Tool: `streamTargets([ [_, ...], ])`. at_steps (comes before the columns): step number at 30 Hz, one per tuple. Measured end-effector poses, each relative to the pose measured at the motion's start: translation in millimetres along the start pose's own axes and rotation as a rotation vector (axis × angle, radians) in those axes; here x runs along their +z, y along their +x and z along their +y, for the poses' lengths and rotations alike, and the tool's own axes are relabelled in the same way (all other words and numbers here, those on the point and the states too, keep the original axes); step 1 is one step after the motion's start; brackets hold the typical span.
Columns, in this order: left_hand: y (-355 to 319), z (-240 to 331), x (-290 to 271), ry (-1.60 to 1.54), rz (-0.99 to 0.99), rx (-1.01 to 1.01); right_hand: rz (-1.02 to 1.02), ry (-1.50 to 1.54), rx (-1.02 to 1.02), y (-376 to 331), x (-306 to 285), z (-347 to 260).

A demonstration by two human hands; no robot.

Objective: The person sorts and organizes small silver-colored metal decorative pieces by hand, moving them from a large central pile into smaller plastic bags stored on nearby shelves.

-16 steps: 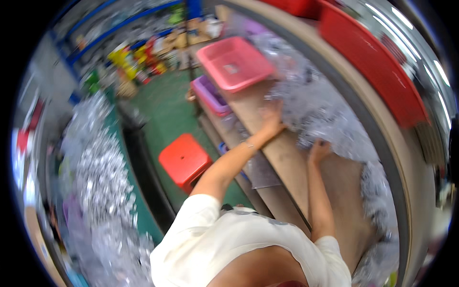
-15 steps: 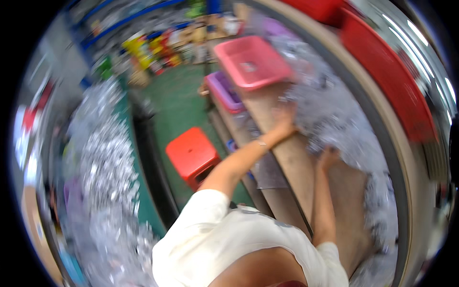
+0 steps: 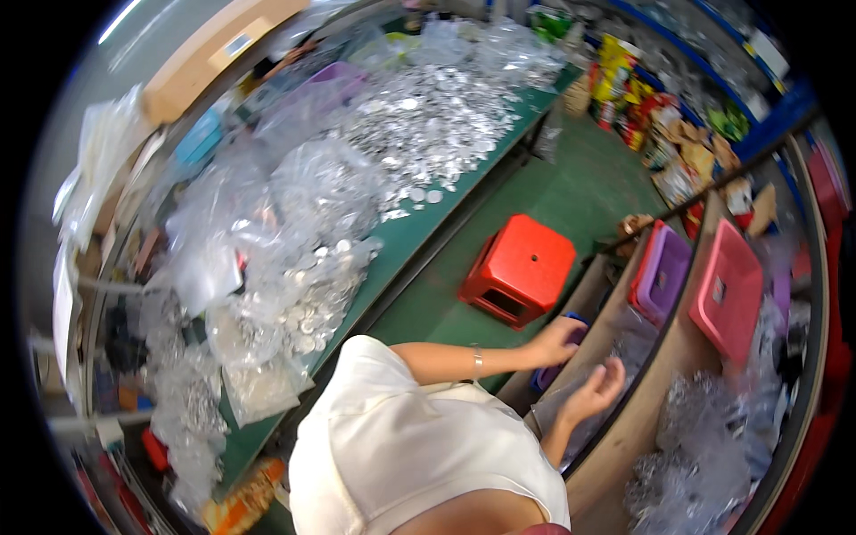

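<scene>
Single head-worn fisheye view, looking steeply down from above wearer's white-clad shoulders (image 3: 419, 446). Left hand (image 3: 555, 341) and right hand (image 3: 596, 392) close, lower centre. Wooden bench (image 3: 642, 419) curves along right rim; green table (image 3: 419, 232) recedes upper left.

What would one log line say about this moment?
left hand: open, at blue tub on lower shelf | right hand: open, above clear bags | red stool: on green floor
</scene>
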State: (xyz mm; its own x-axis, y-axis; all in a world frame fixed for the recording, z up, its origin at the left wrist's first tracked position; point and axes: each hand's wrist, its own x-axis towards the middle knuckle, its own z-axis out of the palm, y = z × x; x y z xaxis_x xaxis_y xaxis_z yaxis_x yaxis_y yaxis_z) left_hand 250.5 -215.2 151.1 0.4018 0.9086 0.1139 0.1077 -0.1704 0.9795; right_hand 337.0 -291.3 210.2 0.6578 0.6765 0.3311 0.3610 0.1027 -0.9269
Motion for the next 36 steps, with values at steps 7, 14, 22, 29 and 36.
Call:
streamTargets([
  [7,-89,-57,-177,-0.292,0.735,-0.521,-1.112,0.185,0.399,-15,137,37],
  [14,-130,-63,-249,-0.588,0.846,-0.639,-1.49,0.091,0.337,-38,280,29],
  [22,-176,-1,-271,-0.861,1.712,-0.663,-1.713,0.128,-0.395,-114,401,-14],
  [29,-167,-26,-280,-0.487,2.065,-0.569,-2.036,-0.319,-0.343,-185,462,-27],
  [36,-126,-12,-285,-0.348,2.338,-0.428,-2.235,-0.028,-0.76,-177,489,-43],
])
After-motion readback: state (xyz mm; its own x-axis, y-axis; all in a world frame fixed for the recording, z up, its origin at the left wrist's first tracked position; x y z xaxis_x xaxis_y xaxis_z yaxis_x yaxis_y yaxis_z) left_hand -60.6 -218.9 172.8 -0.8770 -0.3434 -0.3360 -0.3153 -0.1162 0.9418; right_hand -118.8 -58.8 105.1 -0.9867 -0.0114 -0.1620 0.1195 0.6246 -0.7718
